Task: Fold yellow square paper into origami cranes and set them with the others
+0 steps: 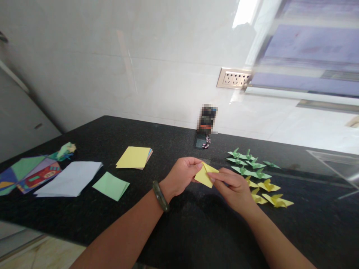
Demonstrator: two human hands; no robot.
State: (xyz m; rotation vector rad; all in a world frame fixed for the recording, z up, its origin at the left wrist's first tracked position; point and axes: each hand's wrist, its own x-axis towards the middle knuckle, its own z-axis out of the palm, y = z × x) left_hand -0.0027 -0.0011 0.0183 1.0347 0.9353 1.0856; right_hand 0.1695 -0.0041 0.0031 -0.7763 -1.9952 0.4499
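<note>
A partly folded sheet of yellow origami paper (205, 179) is held up between my two hands, over the dark counter. My left hand (183, 173), with a dark green bangle on the wrist, pinches its left corner between thumb and fingers. On the other side my right hand (231, 186) grips the paper's right edge near a folded flap. Close to the right hand stand several green paper cranes (254, 163) in rows, with several yellow paper cranes (276, 200) in front of them. My right hand partly covers some yellow ones.
A stack of yellow square paper (133, 157) lies left of my hands, near a folded green sheet (111, 185) and white paper (71, 179). Colourful packaging (39, 175) is at far left. A pixelated phone-like object (206, 118) leans against the wall, below a socket panel (234, 78).
</note>
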